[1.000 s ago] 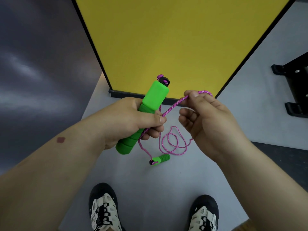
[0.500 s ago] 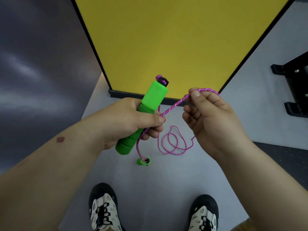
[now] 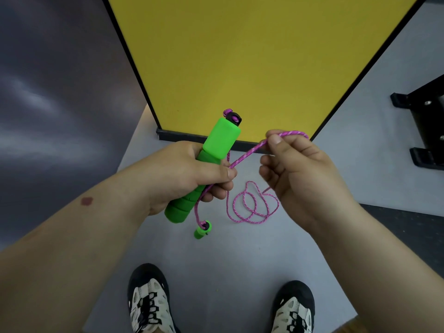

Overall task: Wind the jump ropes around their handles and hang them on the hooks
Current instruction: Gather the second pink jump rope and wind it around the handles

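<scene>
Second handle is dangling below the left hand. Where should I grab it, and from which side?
Probably round its green foam body, coming from below and the right. It hangs on the rope with its black cap up, so the foam end is free; the left hand and held handle crowd the upper left.

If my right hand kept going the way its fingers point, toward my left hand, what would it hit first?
Most likely the left hand, at the thumb pinning the pink rope against the green handle. The right hand pinches that rope, and only a small gap shows between them; depth is uncertain.

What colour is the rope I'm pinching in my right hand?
Pink-purple with white flecks, clearest in the head view where the rope stretches between both hands.
</scene>
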### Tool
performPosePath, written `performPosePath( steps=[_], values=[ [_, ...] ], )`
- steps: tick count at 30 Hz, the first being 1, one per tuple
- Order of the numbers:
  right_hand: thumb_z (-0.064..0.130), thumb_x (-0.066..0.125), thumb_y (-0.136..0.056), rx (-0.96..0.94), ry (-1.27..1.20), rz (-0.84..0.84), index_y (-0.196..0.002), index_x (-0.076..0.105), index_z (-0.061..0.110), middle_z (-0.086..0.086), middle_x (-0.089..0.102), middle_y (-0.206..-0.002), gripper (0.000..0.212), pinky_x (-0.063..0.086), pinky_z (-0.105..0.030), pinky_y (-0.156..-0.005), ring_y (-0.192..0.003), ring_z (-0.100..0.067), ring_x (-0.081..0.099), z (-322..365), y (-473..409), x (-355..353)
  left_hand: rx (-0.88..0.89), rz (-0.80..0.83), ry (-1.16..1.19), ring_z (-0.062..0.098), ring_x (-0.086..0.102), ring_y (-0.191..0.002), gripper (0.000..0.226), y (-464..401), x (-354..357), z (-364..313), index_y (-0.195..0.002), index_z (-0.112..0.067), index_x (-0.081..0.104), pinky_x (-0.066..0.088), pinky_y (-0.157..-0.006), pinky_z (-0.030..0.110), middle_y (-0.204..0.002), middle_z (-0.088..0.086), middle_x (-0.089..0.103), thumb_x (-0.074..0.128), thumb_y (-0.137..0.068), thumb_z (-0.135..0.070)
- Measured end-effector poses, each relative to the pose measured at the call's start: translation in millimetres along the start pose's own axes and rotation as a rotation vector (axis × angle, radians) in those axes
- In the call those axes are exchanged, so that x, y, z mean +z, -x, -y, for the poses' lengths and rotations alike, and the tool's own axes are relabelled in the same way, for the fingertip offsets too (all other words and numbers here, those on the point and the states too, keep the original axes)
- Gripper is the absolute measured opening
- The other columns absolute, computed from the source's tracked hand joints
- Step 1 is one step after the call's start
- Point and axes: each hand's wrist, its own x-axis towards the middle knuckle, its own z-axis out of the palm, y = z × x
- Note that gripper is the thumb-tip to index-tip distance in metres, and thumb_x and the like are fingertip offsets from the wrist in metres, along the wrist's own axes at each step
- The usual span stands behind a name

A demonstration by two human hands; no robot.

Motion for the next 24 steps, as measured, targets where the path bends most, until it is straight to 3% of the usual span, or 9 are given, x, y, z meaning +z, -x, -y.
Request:
performPosePath(
  steps=[4, 10, 19, 24],
  values=[
    [0.019, 0.065, -0.096, 0.013, -0.031, -0.031, -0.098, 0.069, 0.014, -0.004, 0.066, -0.087, 0.007, 0.053, -0.027, -0.069, -0.068, -0.013, 0.06, 2, -2, -3, 0.002, -0.003, 0.0, 0.014, 0.07, -0.07, 0.012, -1, 0, 0, -0.092, -0.005, 0.07, 0.055, -0.065, 0.028, -0.08, 0.006, 0.075, 0.073, -0.089, -0.016],
    [0.012, 0.063, -0.094, 0.105, 0.103, 0.209, -0.096, 0.073, 0.013, -0.006, 0.067, -0.083, 0.01, 0.053, -0.023, -0.063, -0.068, -0.012, 0.061, -9, 9, 5, -0.002, -0.01, 0.023, 0.016, 0.069, -0.07, 0.011, -2, 4, 0, -0.094, -0.004, 0.07, 0.055, -0.063, 0.029, -0.079, 0.007, 0.075, 0.074, -0.089, -0.014],
    [0.016, 0.064, -0.096, -0.024, -0.012, -0.025, -0.096, 0.07, 0.015, -0.002, 0.065, -0.083, 0.007, 0.053, -0.026, -0.068, -0.069, -0.013, 0.059, 2, -1, -1, 0.001, 0.001, 0.028, 0.014, 0.07, -0.07, 0.012, 0, 3, -1, -0.095, -0.005, 0.069, 0.055, -0.065, 0.028, -0.08, 0.006, 0.075, 0.073, -0.089, -0.015],
    [0.017, 0.063, -0.096, 0.043, 0.032, 0.095, -0.098, 0.07, 0.015, -0.001, 0.068, -0.084, 0.008, 0.052, -0.025, -0.066, -0.067, -0.012, 0.061, -6, 6, 4, 0.006, 0.0, 0.03, 0.014, 0.069, -0.071, 0.013, 0, 2, -2, -0.094, -0.006, 0.069, 0.054, -0.064, 0.028, -0.081, 0.007, 0.075, 0.073, -0.089, -0.016]
  ],
)
